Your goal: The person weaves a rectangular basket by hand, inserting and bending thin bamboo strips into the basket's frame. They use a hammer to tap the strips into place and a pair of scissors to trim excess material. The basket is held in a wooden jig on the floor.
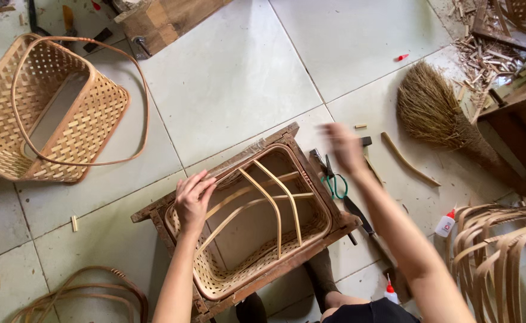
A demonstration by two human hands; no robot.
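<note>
Item: unfinished woven bamboo basket (257, 263), rectangular, open side up, seated in a dark wooden frame (287, 133) at the centre of a tiled floor (233, 78). Curved bamboo strips (275, 197) arch across its mouth from the 9 o'clock rim toward the 5 o'clock side. Left hand (192, 197): at the basket's 10 o'clock corner, fingers closed over the rim, grasping it. Right hand (342, 146): raised above the floor at 2 o'clock of the basket, blurred, fingers spread and holding nothing, just above green-handled scissors (333, 179) that lie beside the frame. Dark-bladed knife (358, 215): on the floor at 3 o'clock, against the frame's edge. Finished woven basket (47, 107) with a looped handle: well apart at 10 o'clock, tipped on its side. Straw broom (436, 113): at 2 o'clock, near a litter of wood shavings (484, 60). Curved wooden stick (407, 158): between broom and scissors. Two small glue bottles with red caps: one (445, 224) at 3 o'clock, one (391, 292) at 5 o'clock. Bundle of bent bamboo hoops (502, 257): at 4 o'clock, far edge. Loose bamboo loops (89, 296): at 8 o'clock.
</note>
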